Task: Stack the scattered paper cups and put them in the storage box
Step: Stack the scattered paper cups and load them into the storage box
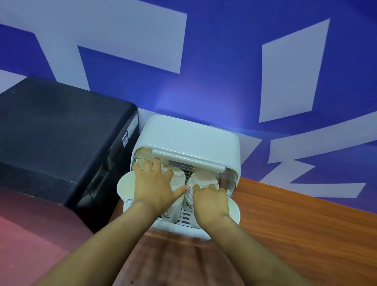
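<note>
Both hands reached into the storage box (190, 140); left hand (155, 184) lay flat, fingers spread, on a cup stack (174, 177). Right hand (211, 200) curled over another cup stack (202, 178) beside it.

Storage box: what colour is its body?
White, with a clear flip-up lid front; the storage box shows best in the head view.

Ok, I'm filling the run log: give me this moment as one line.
phase: placing | left hand: on cup stack | right hand: on cup stack | storage box: lid raised
</note>
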A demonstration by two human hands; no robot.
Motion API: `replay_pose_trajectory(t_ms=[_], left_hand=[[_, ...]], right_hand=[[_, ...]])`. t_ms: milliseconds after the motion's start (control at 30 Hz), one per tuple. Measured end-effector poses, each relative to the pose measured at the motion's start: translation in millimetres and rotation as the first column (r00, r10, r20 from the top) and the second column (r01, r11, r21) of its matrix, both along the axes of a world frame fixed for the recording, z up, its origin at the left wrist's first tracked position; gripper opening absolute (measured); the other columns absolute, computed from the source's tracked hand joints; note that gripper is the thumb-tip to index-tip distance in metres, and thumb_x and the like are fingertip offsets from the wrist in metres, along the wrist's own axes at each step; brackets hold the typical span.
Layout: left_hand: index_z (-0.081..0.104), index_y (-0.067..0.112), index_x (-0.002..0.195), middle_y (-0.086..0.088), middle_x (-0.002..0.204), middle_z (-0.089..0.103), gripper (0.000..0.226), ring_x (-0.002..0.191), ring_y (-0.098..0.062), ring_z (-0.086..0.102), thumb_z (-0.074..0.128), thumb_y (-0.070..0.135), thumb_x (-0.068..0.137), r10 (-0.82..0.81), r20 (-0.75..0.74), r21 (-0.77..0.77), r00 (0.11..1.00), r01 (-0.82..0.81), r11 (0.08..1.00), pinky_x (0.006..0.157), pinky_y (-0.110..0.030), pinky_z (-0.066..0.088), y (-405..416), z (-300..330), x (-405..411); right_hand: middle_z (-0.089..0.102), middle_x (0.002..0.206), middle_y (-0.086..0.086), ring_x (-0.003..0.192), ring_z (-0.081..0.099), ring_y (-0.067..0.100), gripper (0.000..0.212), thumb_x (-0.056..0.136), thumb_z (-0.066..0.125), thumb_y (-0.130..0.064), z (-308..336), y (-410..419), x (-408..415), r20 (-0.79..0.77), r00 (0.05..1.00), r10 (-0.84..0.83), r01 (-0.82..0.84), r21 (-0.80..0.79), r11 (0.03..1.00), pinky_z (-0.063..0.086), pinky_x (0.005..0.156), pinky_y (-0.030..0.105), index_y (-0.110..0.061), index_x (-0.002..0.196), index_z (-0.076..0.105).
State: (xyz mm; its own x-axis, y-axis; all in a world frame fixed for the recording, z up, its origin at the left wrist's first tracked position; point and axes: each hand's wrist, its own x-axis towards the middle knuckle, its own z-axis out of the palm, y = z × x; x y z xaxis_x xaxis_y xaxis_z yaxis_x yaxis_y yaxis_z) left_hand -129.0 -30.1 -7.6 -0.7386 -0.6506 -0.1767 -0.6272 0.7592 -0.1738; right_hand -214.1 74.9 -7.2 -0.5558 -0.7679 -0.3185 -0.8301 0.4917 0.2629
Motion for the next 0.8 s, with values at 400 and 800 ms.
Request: replay_pose_trajectory(t_ms=[400, 800], left_hand=[[0.061, 0.023, 0.114, -0.012, 0.156, 0.012, 0.036, 0.143, -0.035, 0.009, 0.061, 0.019, 0.078, -0.184, -0.159, 0.082, 0.970, 0.198, 0.977, 0.115, -0.056, 0.008, -5, -7, 24], [0.051, 0.011, 0.119, -0.021, 0.150, 0.019, 0.032, 0.141, -0.045, 0.011, 0.049, 0.017, 0.088, -0.096, -0.068, -0.065, 0.993, 0.091, 0.994, 0.112, -0.054, 0.020, -3, -10, 6]], right_hand=[[0.055, 0.125, 0.010, 0.122, 0.043, 0.029, 0.038, 0.089, 0.055, -0.027, -4, 7, -8, 0.153, 0.988, -0.011, 0.033, -0.142, 0.989, 0.036, 0.095, 0.039, -0.015, 0.125, 0.047], [0.056, 0.074, 0.001, 0.083, 0.053, 0.029, 0.023, 0.083, 0.059, -0.018, 9, 7, -8, 0.248, 0.940, 0.233, -0.220, -0.078, 0.972, 0.030, 0.070, 0.031, -0.017, 0.068, 0.040]])
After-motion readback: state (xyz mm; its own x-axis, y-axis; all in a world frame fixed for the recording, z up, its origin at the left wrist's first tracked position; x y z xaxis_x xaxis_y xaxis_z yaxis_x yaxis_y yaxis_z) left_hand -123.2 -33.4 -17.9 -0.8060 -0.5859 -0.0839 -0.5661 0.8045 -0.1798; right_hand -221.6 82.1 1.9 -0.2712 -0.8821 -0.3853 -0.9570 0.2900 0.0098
